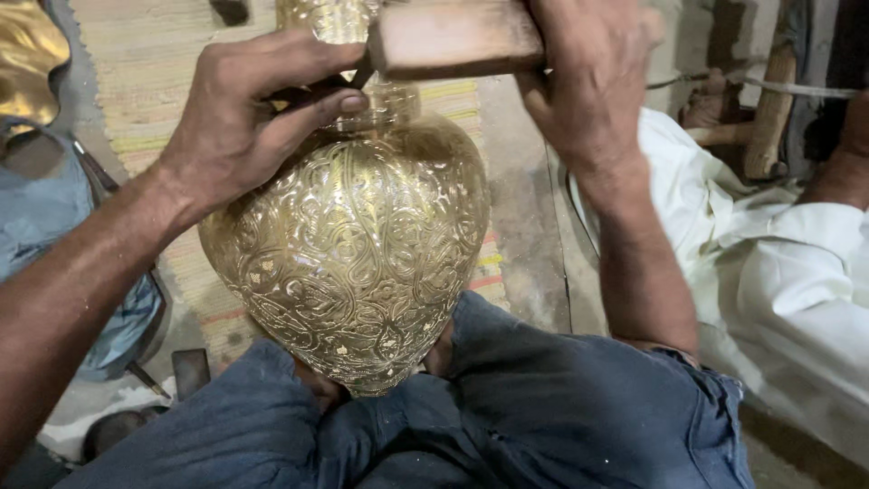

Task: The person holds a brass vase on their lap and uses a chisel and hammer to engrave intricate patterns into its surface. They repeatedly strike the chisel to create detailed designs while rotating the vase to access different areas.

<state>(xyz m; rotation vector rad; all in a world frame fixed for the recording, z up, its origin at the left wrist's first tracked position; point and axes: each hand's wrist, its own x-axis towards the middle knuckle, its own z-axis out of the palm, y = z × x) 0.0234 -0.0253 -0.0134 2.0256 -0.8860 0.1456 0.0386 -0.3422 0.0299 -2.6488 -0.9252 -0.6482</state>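
Note:
A large engraved brass vase (358, 244) lies on its side between my knees, its narrow end resting on my blue trousers (507, 417). Swirling floral patterns cover its shiny body. My left hand (244, 118) presses on the vase's shoulder and pinches a thin dark chisel (360, 77) against the metal near the neck. My right hand (588, 77) grips a wooden mallet (453, 38), whose block head sits just above the chisel at the top of the view.
A striped woven mat (145, 63) covers the floor under the vase. Another person in white clothing (778, 272) sits at the right. A second brass piece (27, 54) lies at the top left, beside blue cloth (45, 208) and small metal tools (190, 371).

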